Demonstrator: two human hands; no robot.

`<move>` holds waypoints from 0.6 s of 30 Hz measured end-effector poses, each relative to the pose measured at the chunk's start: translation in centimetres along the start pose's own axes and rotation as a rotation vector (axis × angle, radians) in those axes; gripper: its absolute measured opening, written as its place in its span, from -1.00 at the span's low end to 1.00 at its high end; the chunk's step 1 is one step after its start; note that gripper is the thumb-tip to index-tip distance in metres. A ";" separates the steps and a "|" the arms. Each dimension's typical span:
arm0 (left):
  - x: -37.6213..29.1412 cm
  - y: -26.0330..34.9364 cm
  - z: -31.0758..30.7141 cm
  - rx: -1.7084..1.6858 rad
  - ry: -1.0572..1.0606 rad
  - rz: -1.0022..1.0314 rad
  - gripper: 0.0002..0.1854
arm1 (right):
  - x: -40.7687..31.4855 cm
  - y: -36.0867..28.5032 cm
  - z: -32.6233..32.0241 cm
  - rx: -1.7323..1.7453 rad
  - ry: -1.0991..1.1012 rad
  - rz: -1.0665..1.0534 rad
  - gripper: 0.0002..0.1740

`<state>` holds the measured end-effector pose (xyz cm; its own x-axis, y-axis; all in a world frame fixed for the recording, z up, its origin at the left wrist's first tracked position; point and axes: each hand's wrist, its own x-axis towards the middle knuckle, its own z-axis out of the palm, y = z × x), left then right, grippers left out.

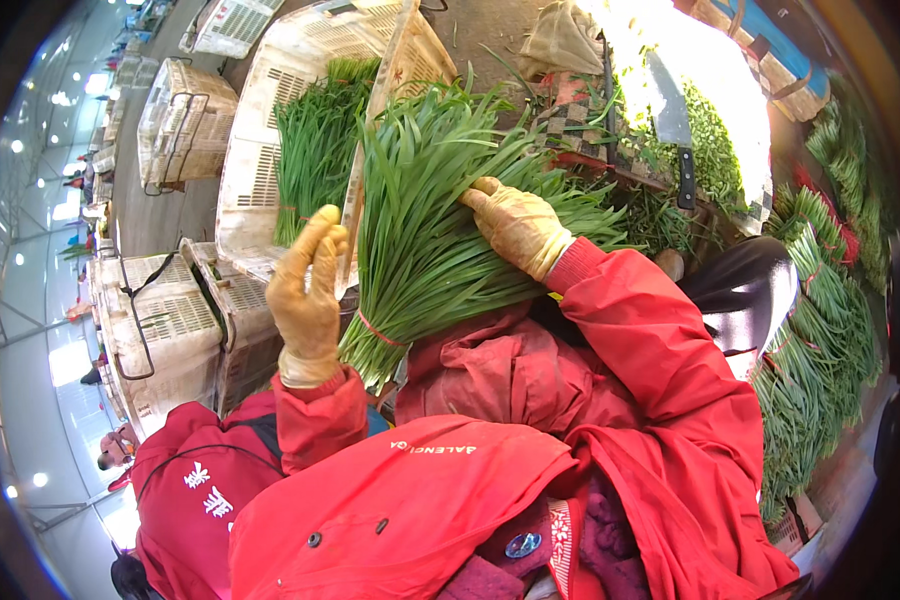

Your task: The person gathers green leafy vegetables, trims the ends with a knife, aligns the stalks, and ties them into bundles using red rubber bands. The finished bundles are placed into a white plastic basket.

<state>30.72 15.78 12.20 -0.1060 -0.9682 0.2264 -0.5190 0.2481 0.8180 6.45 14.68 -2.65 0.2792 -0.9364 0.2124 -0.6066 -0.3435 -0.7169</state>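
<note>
A large bundle of garlic chives, tied with a red band near its pale stem ends, lies slanted over my lap with its leaves fanned out. My right hand, in a stained rubber glove, is on the leaves, thumb and fingertips pinched together on them. To the left of the bundle, my gloved left hand is raised with fingers bent close together, near the edge of a white plastic crate. Whether anything is between its fingertips is hidden. More chives lie inside that crate.
A kitchen knife with a black handle lies on chopped green trimmings at upper right. Tied chive bundles are piled along my right. Lidded crates with wire handles stand at left. Beside me sits a person's red jacket.
</note>
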 end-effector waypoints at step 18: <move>2.5 -6.5 3.3 -0.382 -0.156 -0.553 -0.60 | -1.4 -0.1 -0.4 0.030 -0.039 0.034 -0.44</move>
<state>31.05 11.63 5.74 -0.0478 -0.9418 -0.3329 -0.2002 -0.3175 0.9269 5.82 15.96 -2.55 0.2881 -0.9439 0.1614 -0.5937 -0.3083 -0.7433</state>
